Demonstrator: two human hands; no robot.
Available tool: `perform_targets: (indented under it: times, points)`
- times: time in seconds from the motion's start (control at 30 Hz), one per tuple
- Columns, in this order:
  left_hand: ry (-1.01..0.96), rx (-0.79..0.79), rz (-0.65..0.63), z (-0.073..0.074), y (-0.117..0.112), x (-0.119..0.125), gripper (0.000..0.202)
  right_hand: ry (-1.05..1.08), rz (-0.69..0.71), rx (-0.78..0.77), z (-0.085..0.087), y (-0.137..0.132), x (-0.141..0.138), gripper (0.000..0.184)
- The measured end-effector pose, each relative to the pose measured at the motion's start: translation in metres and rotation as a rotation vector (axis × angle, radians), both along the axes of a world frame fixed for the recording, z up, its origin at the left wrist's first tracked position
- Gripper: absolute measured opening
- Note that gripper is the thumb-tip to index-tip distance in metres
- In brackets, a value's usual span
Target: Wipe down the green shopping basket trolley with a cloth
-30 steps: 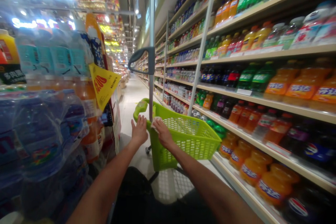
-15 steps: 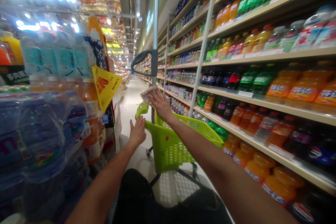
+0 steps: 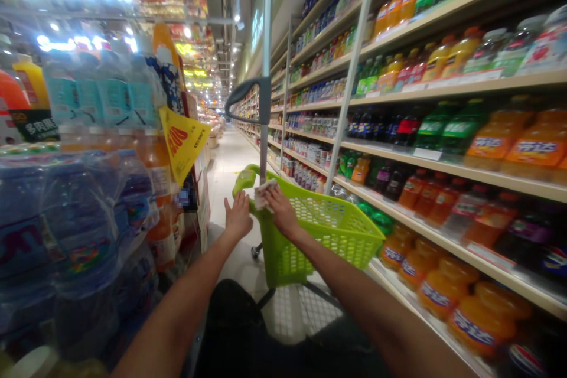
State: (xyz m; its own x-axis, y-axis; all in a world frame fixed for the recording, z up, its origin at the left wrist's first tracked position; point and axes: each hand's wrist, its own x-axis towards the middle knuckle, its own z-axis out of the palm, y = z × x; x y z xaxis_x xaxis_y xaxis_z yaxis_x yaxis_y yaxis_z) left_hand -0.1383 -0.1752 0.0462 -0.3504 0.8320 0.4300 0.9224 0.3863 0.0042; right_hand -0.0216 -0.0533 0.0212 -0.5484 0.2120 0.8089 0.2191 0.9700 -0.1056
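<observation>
A lime-green plastic shopping cart basket [image 3: 283, 254] stands in front of my knees, with a curved green handle [image 3: 245, 180] at its near left corner. My left hand [image 3: 240, 217] lies against the rim just below that handle, fingers stretched out and holding nothing. My right hand [image 3: 280, 211] presses a crumpled whitish cloth [image 3: 263, 194] against the near rim, beside the foot of an upright pole. The fingers lie over the cloth and hide part of it. Above both hands, a grey loop handle [image 3: 248, 99] is fixed to the pole [image 3: 267, 18].
Shelves of bottled drinks [image 3: 447, 153] run along the right side. Stacked, plastic-wrapped water bottles [image 3: 66, 224] stand close on the left, with a yellow price sign [image 3: 182, 143] sticking out. A tiled aisle [image 3: 225, 159] leads away ahead.
My right hand has moved down with the cloth, from the pole below the grey handle to the basket rim. My left hand has shifted slightly right along with the view.
</observation>
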Motion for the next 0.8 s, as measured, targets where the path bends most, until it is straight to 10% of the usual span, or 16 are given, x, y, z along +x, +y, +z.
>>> perform_targets:
  times: [0.33, 0.6, 0.8]
  points:
    - [0.036, -0.017, -0.018, 0.003, -0.006, -0.008, 0.073, -0.071, -0.221, -0.266, -0.054, 0.032, 0.051, 0.056]
    - [0.193, 0.068, -0.345, -0.01, 0.005, 0.038, 0.061, 0.014, -0.125, -0.269, -0.042, 0.007, 0.016, 0.051]
    - [0.193, -0.044, -0.301, -0.021, 0.012, 0.038, 0.063, -0.094, -0.174, -0.19, -0.044, 0.0, 0.017, 0.048]
